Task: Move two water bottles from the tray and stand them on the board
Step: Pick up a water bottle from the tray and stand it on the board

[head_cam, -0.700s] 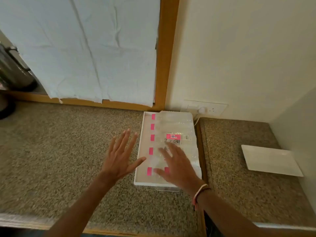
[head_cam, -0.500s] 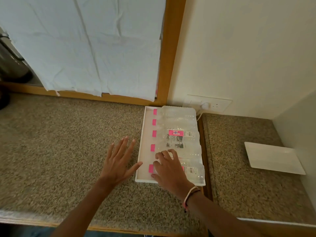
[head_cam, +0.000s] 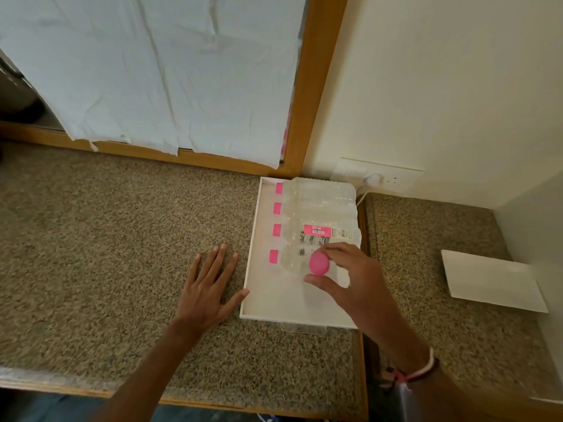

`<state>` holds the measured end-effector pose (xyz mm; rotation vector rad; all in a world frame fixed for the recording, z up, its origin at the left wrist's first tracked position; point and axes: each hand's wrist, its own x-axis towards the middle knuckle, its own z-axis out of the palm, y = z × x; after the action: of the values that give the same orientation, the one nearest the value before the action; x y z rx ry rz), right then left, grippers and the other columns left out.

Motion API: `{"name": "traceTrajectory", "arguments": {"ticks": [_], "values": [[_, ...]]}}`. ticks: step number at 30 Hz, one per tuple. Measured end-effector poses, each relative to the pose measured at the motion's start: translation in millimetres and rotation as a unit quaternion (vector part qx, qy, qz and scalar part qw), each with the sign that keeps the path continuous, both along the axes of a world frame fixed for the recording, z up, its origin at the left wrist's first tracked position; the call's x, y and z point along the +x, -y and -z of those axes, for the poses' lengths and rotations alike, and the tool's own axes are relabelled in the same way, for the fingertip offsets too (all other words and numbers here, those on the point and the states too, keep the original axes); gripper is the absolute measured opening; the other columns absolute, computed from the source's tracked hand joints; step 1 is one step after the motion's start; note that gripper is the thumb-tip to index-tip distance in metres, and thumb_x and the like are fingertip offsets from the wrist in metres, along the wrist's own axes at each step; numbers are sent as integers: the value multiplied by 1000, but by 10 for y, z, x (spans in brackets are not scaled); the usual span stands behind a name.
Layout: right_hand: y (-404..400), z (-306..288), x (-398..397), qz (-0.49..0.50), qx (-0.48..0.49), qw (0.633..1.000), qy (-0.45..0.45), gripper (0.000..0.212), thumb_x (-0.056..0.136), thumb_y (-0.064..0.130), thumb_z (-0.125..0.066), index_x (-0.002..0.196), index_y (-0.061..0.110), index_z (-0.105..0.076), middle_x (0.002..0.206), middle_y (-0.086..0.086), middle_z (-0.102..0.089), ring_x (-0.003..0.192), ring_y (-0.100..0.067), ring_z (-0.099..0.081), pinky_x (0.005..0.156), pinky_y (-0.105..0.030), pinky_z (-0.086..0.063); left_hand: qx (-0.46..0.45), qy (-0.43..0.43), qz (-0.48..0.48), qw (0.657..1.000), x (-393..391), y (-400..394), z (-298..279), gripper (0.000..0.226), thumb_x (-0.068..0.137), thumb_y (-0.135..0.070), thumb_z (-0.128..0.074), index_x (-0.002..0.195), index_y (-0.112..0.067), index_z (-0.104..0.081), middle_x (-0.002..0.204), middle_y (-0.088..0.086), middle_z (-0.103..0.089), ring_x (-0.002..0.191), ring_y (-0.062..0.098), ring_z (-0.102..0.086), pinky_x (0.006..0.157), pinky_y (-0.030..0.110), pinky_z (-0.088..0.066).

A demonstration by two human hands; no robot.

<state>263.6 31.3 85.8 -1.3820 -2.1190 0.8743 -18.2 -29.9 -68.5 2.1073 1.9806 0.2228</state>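
A white tray [head_cam: 253,263] lies on the speckled counter with several clear water bottles [head_cam: 316,208] lying in it, pink caps to the left. My right hand [head_cam: 350,281] grips one bottle [head_cam: 319,263] near its neck and holds it tilted up over the tray's near half, its pink cap facing me. My left hand [head_cam: 207,287] rests flat on the counter, fingers spread, thumb touching the tray's left rim. A white board [head_cam: 490,281] lies flat on the counter at the right, apart from both hands.
A wall socket with a plug and cord [head_cam: 374,179] sits behind the tray. A wooden frame with white cloth [head_cam: 170,74] backs the counter. A wall corner [head_cam: 533,226] stands beside the board. The counter's front edge [head_cam: 91,391] runs below.
My right hand went from lying on the nearest bottle to gripping it and lifting it upright off the tray. My left hand settled flat against the tray's rim.
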Motion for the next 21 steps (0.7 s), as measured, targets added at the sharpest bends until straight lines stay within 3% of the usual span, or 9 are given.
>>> {"name": "traceTrajectory", "arguments": {"ticks": [8, 12, 17, 21], "values": [[50, 12, 288, 0, 1, 1000, -23, 48, 84, 43, -65, 119, 9, -64, 116, -1, -67, 109, -17, -63, 92, -38, -54, -11, 5, -4, 1000, 10, -7, -36, 80, 96, -71, -23, 151, -15, -38, 162, 15, -32, 150, 31, -31, 122, 59, -23], [52, -18, 418, -22, 16, 999, -20, 44, 89, 45, -62, 121, 15, -62, 118, 4, -65, 109, -10, -61, 89, -34, -54, -2, 13, -21, 1000, 89, 5, -151, 89, 92, -76, -19, 152, -12, -35, 162, 14, -29, 150, 32, -29, 122, 60, -23], [-29, -167, 772, 0, 21, 994, -105, 43, 88, 47, -63, 119, 17, -62, 115, 6, -64, 109, -10, -61, 86, -35, -57, 52, -3, -28, 998, 376, -134, -468, 97, 89, -80, -19, 156, -9, -24, 166, 16, -17, 154, 32, -16, 123, 60, -19], [-181, -340, 1182, 9, 63, 992, -105, 39, 89, 46, -62, 116, 17, -63, 111, 6, -66, 103, -5, -61, 83, -23, -52, 93, 6, -11, 996, 946, -410, -699, 98, 88, -80, -22, 157, -11, -19, 167, 16, -13, 156, 32, -11, 125, 60, -14]]}}
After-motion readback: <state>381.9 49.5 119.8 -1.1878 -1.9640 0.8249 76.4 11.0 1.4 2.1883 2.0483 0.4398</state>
